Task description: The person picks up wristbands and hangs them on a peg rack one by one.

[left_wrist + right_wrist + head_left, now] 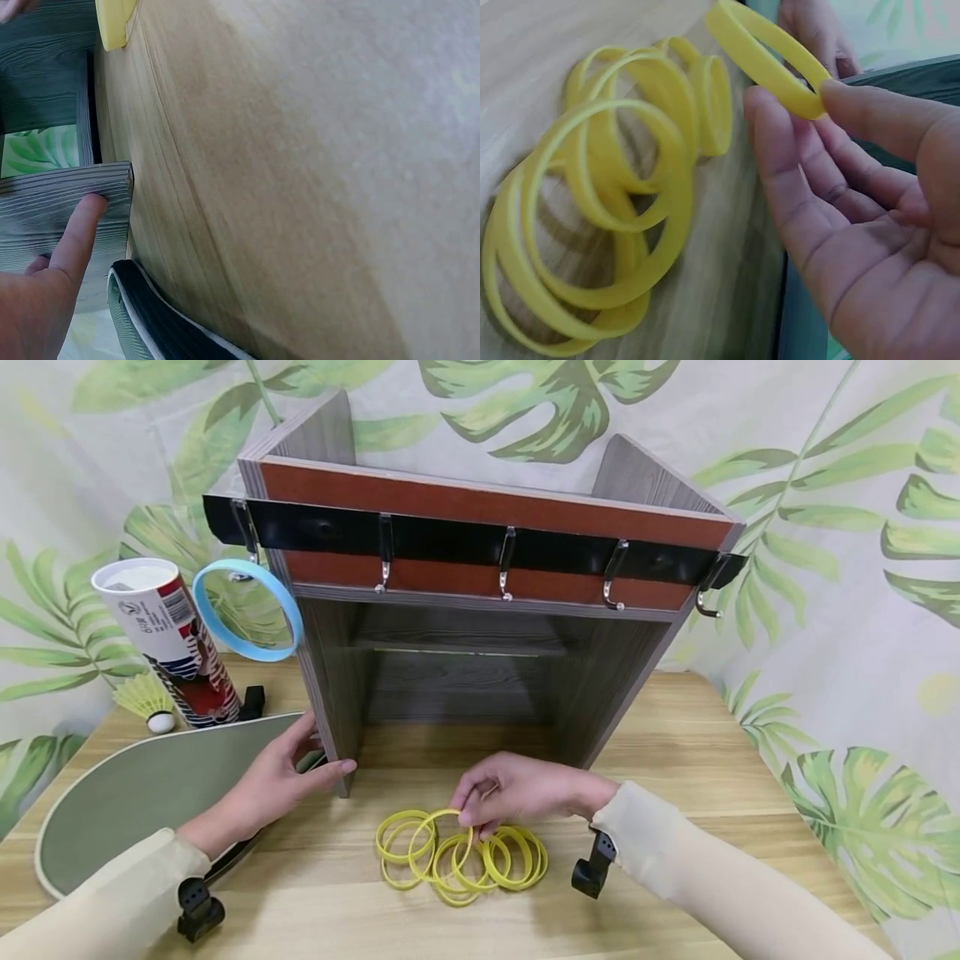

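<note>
My right hand [517,789] pinches one yellow silicone wristband [757,61] between thumb and fingertips, raised at the far side of a pile. That pile of several yellow wristbands [678,217] lies overlapping on the table in front of a grey wooden shelf unit [330,668]. To the left, my left hand [273,777] rests against the unit's left side panel near its foot. In the left wrist view its thumb [80,236] lies straight along the panel [45,225]. A light blue wristband [258,652] hangs from the leftmost hook of the black hook rail [450,539].
A flat greenish-grey oval case [150,802] with a pale rim lies under my left forearm. Behind it stand a printed tube [191,660] and a yellow shuttlecock [146,700]. Metal hooks [504,564] stick out along the rail. Leaf-patterned cloth [825,610] hangs behind the table.
</note>
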The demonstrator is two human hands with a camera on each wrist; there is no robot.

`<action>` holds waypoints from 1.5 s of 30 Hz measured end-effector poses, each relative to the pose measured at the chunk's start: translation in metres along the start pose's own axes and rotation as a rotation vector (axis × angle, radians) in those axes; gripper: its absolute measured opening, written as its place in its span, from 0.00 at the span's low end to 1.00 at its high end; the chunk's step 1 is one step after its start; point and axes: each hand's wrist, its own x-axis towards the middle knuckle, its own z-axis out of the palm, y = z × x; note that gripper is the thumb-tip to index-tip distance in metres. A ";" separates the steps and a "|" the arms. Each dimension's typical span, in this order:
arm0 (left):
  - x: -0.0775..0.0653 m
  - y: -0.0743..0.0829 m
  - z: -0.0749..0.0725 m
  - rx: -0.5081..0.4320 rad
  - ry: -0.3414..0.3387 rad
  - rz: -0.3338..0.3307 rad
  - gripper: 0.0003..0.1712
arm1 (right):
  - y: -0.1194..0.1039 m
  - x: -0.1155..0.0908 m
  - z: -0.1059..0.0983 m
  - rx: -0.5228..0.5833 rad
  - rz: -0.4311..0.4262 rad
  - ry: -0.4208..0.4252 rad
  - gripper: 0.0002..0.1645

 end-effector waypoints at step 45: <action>0.002 0.000 -0.001 -0.004 -0.004 0.013 0.43 | -0.131 -0.024 0.019 0.523 -0.806 0.490 0.17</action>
